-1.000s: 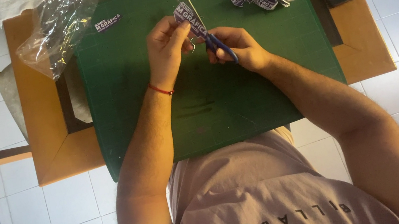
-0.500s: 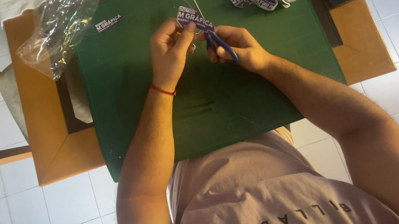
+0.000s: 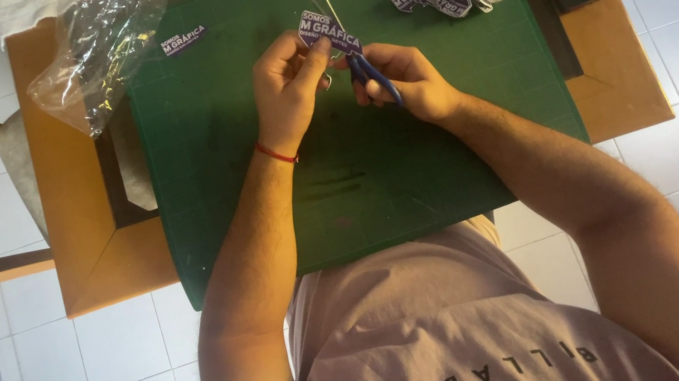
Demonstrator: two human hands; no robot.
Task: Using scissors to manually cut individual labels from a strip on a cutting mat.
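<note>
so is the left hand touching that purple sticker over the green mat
Touching. The head view shows the left hand pinching the purple sticker between thumb and fingers above the green cutting mat, while the right hand holds blue-handled scissors.

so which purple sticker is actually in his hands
The purple sticker pinched in the left hand at the scissors; others lie on the mat.

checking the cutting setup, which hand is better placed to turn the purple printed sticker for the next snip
Left. The left hand already pinches the purple printed sticker, while the right hand grips the blue-handled scissors.
</note>
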